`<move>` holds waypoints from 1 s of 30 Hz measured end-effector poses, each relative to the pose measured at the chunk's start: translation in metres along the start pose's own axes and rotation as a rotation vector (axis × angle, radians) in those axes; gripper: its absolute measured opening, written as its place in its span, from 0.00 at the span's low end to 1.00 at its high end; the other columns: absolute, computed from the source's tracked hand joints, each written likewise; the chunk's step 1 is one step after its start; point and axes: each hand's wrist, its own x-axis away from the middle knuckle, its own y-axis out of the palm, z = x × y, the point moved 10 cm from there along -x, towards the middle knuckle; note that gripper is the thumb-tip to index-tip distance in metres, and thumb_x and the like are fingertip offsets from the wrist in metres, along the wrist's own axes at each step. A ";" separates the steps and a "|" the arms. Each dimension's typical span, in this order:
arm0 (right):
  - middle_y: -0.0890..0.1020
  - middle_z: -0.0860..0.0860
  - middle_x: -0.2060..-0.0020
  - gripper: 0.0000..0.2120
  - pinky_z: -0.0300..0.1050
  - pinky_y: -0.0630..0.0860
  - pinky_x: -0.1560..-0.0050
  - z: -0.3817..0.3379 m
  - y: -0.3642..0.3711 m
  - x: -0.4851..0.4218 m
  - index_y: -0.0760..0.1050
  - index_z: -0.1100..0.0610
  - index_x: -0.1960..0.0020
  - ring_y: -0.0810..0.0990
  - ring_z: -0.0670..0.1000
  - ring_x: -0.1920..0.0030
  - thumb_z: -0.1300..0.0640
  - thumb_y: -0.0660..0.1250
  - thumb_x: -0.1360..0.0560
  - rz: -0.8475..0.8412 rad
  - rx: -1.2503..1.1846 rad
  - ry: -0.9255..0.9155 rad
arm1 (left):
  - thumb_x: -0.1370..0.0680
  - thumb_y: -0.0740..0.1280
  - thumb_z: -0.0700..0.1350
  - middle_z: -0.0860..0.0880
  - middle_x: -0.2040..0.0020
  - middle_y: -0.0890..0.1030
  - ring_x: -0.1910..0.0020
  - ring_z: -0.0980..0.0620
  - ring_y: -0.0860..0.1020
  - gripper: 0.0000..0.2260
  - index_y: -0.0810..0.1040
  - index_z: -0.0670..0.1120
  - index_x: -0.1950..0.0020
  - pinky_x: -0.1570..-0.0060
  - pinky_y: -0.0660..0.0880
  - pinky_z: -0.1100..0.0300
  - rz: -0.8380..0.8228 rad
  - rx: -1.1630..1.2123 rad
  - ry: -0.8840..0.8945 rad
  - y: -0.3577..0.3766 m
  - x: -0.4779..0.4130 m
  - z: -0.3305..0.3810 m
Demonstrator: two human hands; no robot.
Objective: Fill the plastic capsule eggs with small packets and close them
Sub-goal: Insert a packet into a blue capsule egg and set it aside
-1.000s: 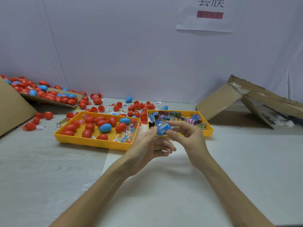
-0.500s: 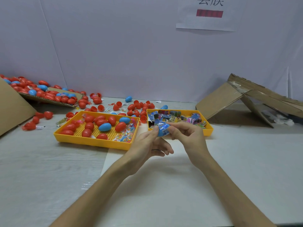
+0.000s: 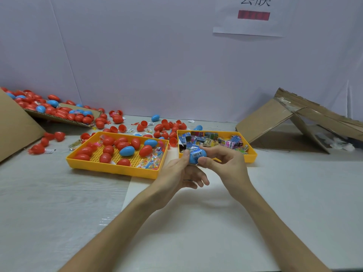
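Above the table's middle I hold a blue capsule egg (image 3: 193, 159) between both hands. A small blue packet (image 3: 197, 153) with a barcode lies against the egg's top. My left hand (image 3: 179, 173) pinches the egg from the left with thumb and forefinger. My right hand (image 3: 225, 165) grips it from the right, thumb pressed on the egg's front. Just behind my hands stands a yellow tray (image 3: 252, 155) full of small packets. To the left, a second yellow tray (image 3: 110, 167) holds several red and blue eggs.
Loose red and blue eggs (image 3: 117, 119) are scattered behind the trays and piled on a cardboard flap (image 3: 59, 114) at far left. A folded cardboard box (image 3: 290, 118) leans at the right. A white sheet (image 3: 216, 222) covers the table under my arms.
My right hand's fingers have curled in over the egg and packet, with the thumb now on the egg's front. Both hands stayed in nearly the same place.
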 end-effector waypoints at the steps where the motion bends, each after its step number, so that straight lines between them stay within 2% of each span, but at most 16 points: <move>1: 0.87 0.49 0.56 0.08 0.43 0.82 0.50 -0.001 0.000 0.000 0.86 0.44 0.55 0.85 0.49 0.51 0.50 0.78 0.34 0.001 -0.006 -0.007 | 0.20 0.51 0.62 0.43 0.61 0.84 0.63 0.49 0.81 0.25 0.76 0.45 0.41 0.59 0.77 0.59 0.004 -0.004 -0.008 0.000 0.000 -0.001; 4: 0.87 0.50 0.59 0.06 0.39 0.81 0.52 -0.003 -0.002 0.000 0.86 0.47 0.57 0.85 0.48 0.53 0.52 0.78 0.34 0.010 -0.020 -0.024 | 0.16 0.47 0.60 0.43 0.62 0.84 0.63 0.49 0.80 0.26 0.76 0.43 0.46 0.60 0.76 0.60 0.007 -0.015 -0.024 0.000 0.000 -0.003; 7: 0.86 0.50 0.60 0.07 0.39 0.80 0.52 -0.005 -0.002 0.001 0.85 0.49 0.55 0.85 0.48 0.55 0.51 0.76 0.32 0.012 0.007 -0.034 | 0.17 0.47 0.61 0.43 0.62 0.84 0.63 0.49 0.80 0.27 0.77 0.42 0.49 0.60 0.76 0.60 0.001 -0.024 -0.030 0.001 0.001 -0.003; 10: 0.87 0.47 0.54 0.10 0.40 0.81 0.53 -0.004 0.001 0.001 0.84 0.48 0.48 0.85 0.47 0.54 0.52 0.74 0.29 0.024 0.000 -0.024 | 0.17 0.48 0.61 0.43 0.62 0.83 0.64 0.50 0.80 0.27 0.77 0.42 0.46 0.60 0.77 0.61 0.000 -0.001 -0.025 0.001 -0.001 -0.003; 13: 0.85 0.48 0.48 0.14 0.44 0.83 0.52 -0.010 -0.004 0.002 0.82 0.49 0.42 0.86 0.51 0.52 0.56 0.74 0.27 0.103 0.082 -0.089 | 0.19 0.50 0.62 0.43 0.62 0.83 0.66 0.51 0.79 0.25 0.78 0.45 0.43 0.62 0.76 0.60 0.017 0.068 -0.001 -0.002 -0.003 -0.001; 19: 0.85 0.50 0.51 0.11 0.45 0.83 0.54 -0.024 -0.005 0.008 0.84 0.54 0.47 0.85 0.50 0.52 0.65 0.75 0.27 0.168 0.237 -0.260 | 0.23 0.54 0.64 0.44 0.62 0.83 0.66 0.51 0.79 0.26 0.77 0.48 0.39 0.62 0.76 0.60 0.025 0.095 0.031 -0.006 -0.003 0.001; 24: 0.85 0.50 0.54 0.08 0.37 0.80 0.55 -0.033 -0.008 0.013 0.85 0.60 0.51 0.84 0.45 0.51 0.66 0.76 0.29 0.219 0.349 -0.390 | 0.24 0.56 0.65 0.44 0.61 0.83 0.65 0.52 0.79 0.26 0.76 0.49 0.39 0.63 0.77 0.61 0.013 0.085 0.032 -0.004 -0.004 0.000; 30: 0.83 0.48 0.57 0.05 0.45 0.81 0.62 -0.027 -0.006 0.009 0.84 0.57 0.55 0.83 0.50 0.61 0.65 0.76 0.28 0.173 0.302 -0.321 | 0.23 0.56 0.66 0.44 0.60 0.84 0.64 0.51 0.79 0.24 0.80 0.52 0.41 0.61 0.77 0.60 0.048 0.040 0.041 -0.008 -0.003 0.000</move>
